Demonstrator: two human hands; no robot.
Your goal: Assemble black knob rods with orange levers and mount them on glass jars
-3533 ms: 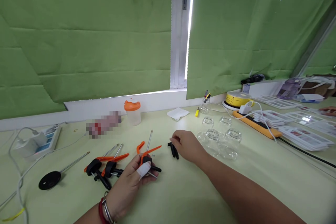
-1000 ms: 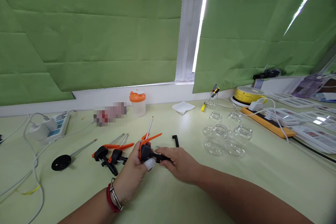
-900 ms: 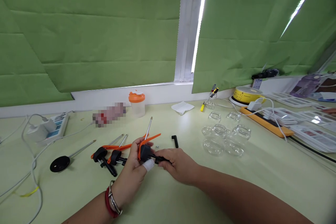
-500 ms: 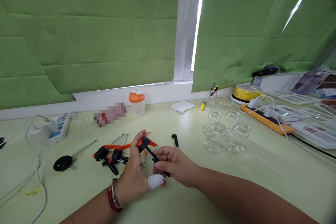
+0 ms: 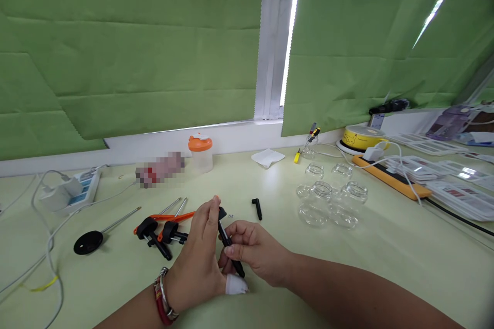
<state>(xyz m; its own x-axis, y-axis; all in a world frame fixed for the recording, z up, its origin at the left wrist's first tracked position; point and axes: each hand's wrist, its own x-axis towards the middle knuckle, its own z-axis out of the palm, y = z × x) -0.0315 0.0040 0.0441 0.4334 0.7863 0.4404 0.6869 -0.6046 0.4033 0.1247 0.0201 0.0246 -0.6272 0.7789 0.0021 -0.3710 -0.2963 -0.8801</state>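
Both hands are on one assembly (image 5: 225, 236), a black piece with a metal rod and a black tube-like handle. My left hand (image 5: 200, 254), its thumb tip wrapped in white, is curled about the upper end and hides most of it. Lower down, my right hand (image 5: 257, 249) pinches the black handle between thumb and fingers. Just beyond lies a loose black elbow-shaped piece (image 5: 257, 208). Left of my left hand are two similar black assemblies, one (image 5: 154, 236) beside the other (image 5: 173, 231), with orange strips (image 5: 173, 216) among them.
Several clear glass jars (image 5: 322, 204) stand at right. Behind them are screwdrivers (image 5: 313, 136) in a small jar and an orange power strip (image 5: 389, 177). An orange-lidded cup (image 5: 201, 153) stands at the back. A black disc with a rod (image 5: 88, 242) and white cables (image 5: 52, 252) lie left.
My left hand has turned, its fingers now covering the black head and orange part that showed before. The handle end has shifted down and slightly left, still in my right hand.
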